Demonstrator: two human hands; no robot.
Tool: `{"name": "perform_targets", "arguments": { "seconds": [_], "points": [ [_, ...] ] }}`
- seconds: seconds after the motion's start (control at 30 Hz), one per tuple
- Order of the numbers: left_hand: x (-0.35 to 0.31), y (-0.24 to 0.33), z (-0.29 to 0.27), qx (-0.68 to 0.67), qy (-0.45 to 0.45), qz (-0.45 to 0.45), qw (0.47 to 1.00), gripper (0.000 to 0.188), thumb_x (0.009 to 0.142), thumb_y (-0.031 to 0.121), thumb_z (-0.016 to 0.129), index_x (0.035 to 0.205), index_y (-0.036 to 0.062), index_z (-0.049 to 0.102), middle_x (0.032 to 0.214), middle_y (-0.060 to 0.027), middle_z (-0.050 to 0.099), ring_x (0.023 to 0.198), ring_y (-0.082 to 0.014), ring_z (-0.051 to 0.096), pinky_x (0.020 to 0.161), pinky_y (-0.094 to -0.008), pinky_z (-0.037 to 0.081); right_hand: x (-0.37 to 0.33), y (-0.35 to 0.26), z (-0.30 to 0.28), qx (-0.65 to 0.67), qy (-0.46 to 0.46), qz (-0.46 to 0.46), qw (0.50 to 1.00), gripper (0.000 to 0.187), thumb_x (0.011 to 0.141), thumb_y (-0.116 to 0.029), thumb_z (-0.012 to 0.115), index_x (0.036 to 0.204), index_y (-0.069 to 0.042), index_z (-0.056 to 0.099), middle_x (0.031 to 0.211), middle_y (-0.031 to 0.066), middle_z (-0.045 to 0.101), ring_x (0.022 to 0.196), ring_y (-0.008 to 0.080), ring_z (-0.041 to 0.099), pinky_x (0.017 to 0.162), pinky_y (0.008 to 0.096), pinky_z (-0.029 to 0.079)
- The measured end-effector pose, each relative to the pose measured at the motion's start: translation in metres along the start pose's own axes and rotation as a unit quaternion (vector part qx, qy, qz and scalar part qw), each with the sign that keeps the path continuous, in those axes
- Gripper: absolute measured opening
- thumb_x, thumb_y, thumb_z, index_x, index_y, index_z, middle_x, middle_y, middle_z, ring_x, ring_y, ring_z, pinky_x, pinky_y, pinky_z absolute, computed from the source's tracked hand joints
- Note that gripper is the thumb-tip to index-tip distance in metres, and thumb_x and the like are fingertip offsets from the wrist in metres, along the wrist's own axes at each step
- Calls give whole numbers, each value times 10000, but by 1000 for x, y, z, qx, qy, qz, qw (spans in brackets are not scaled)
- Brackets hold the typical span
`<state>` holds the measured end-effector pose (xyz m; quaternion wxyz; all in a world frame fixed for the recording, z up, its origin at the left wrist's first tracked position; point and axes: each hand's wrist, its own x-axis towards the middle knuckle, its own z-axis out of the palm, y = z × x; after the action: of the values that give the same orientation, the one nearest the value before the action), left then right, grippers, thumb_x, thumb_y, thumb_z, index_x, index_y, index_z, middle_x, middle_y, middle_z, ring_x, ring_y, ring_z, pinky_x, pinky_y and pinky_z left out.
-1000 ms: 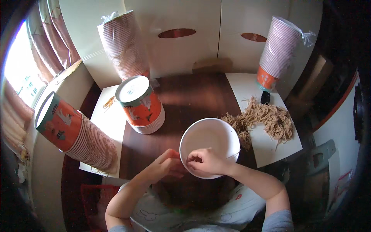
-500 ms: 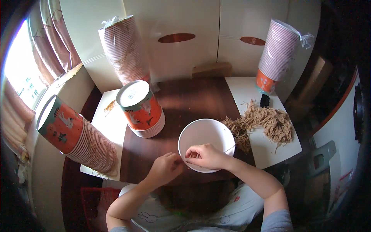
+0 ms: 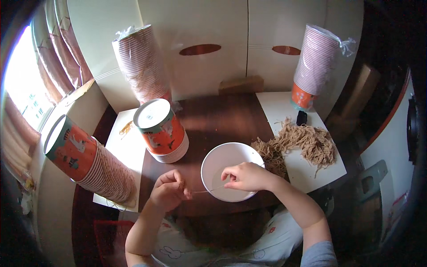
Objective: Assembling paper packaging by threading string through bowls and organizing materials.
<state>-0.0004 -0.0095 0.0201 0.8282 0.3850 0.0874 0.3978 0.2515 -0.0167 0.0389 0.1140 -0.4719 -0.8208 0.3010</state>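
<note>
A white-lined paper bucket rests on the dark table, its open mouth facing up toward me. Over its near right rim is my right hand, with thumb and fingers pinched on a thin cord. The cord runs taut across the bucket's near left rim to my left hand, whose fingers are pinched on the other part of it. Beside the bucket on the right lies a loose heap of tan cords. Any cord inside the bucket is too faint to make out.
A short stack of upturned orange and green buckets stands left of centre. A tall stack leans at far left. Wrapped stacks stand at back left and back right. A small black object lies by the cords.
My left hand has drawn left, away from the bucket's rim, and the thin cord now stretches between my hands. My right hand has shifted slightly right. The view has moved a little.
</note>
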Motion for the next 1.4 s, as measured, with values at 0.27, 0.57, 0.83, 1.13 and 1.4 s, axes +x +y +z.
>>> {"name": "perform_targets", "arguments": {
  "seconds": [0.27,0.57,0.83,1.13,1.4],
  "points": [
    [18,-25,18,389,102,-58,914,197,796,91,581,955,-22,558,813,-32,584,731,-64,530,618,-199,434,1,-15,2,198,120,-173,957,113,771,-1,499,866,-51,534,825,90,575,731,190,573,648,281,451],
    [16,-31,14,403,86,-66,909,156,821,101,557,928,-12,553,819,-13,569,734,-44,509,650,-182,418,6,-7,17,-4,181,-207,961,95,697,-44,541,770,-71,595,870,30,556,817,198,542,739,323,397],
    [17,-29,16,332,88,-34,938,112,836,101,531,877,-3,528,836,-40,578,802,-98,546,736,-225,432,4,-12,20,-64,227,-171,957,53,674,-134,602,721,-109,607,922,22,547,862,182,510,782,330,346],
    [17,-22,9,300,145,-91,938,83,813,82,554,828,13,511,827,-56,575,786,-104,552,715,-238,444,-9,-36,33,-148,266,-213,929,62,627,-171,632,632,-143,577,892,18,513,871,203,473,796,380,307],
    [13,-31,-1,484,71,-11,872,155,761,59,614,846,22,490,794,-45,560,735,-85,531,635,-220,439,10,-19,33,11,198,-203,959,300,703,-177,645,959,-117,499,954,41,552,940,226,519,834,377,343]
  ]
}}
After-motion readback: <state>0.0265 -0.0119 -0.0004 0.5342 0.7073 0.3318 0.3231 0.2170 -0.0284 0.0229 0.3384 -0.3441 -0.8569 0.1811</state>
